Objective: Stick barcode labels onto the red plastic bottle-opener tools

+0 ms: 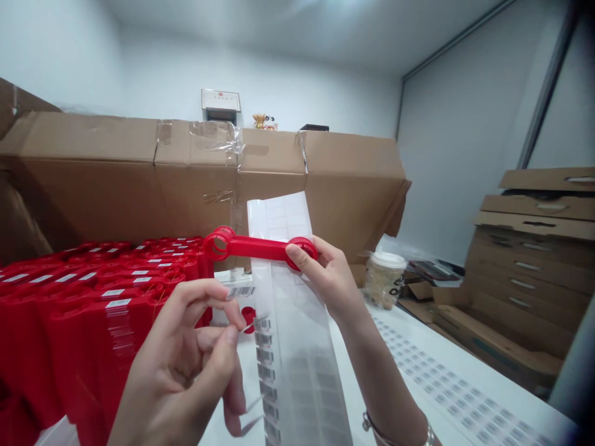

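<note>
My right hand (320, 272) grips one end of a red plastic bar with a ring at each end (253, 246), its fingers curled around the right ring. My left hand (181, 365) is pinching thumb and index finger together near a small barcode label (240, 292), which seems to cling to the fingertip; I cannot tell exactly how it is held. Between the hands, a long translucent label strip (292, 328) with a column of barcodes hangs behind the red bar. Several matching red pieces lie stacked in rows (93, 291) just left of my left hand.
A large taped cardboard carton (199, 167) stands behind the work. A paper cup (385, 279) stands to the right, with a printed barcode sheet (455, 396) on the white table (232, 402). Flattened cartons (525, 279) are piled at the right.
</note>
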{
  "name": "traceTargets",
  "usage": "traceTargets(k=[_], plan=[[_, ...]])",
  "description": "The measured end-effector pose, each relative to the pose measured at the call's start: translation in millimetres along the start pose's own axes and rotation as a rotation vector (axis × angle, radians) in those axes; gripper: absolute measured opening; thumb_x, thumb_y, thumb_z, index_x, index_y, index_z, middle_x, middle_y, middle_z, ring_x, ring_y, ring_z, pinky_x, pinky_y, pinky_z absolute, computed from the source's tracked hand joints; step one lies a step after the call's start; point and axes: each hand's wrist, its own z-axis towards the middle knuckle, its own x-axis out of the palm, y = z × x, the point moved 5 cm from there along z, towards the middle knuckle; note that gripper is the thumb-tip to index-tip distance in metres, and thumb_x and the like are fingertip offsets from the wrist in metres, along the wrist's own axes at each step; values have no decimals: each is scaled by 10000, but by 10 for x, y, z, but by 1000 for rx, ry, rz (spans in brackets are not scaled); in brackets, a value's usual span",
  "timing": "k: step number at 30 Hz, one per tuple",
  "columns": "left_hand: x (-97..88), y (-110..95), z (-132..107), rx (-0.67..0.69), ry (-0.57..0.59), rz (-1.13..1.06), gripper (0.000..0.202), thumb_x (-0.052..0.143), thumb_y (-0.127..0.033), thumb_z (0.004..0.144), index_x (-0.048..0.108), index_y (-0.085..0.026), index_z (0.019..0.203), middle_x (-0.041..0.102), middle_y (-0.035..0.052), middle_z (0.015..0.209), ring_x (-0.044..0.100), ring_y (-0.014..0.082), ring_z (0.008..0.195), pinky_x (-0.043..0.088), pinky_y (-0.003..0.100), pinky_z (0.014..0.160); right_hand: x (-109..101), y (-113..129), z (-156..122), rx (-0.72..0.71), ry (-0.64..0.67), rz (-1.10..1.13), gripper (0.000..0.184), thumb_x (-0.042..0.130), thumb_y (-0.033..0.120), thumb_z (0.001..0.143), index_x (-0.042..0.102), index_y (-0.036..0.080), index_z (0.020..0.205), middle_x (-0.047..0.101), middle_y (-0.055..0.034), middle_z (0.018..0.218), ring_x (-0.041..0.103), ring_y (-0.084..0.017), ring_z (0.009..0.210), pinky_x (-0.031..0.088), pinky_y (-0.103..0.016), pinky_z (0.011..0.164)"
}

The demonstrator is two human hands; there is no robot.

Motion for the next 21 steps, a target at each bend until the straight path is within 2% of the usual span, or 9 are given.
traceTargets(k=[5,13,21], plan=[[0,-21,-1,5,-16,26,318,762,-354,734,555,-292,968,695,-54,711,522,79,282,445,181,281,1,6,-2,8,-1,-14,403,689,564,854,569,205,717,449,27,664,386,-127,603,310,-284,550],[7,9,2,-15,-10,-10,293,762,-393,754,577,-273,946,714,-40,679,524,80,275,458,176,284,5,-1,1,10,-6,-17,403,693,562,850,563,207,710,447,28,662,386,-127,600,316,-284,550],[-5,31,40,-52,38,-39,312,786,-392,746,604,-247,954,737,-22,686,503,66,255,413,165,295,15,3,-12,26,3,-7,404,690,567,850,564,207,717,447,28,664,391,-129,606,311,-282,547]])
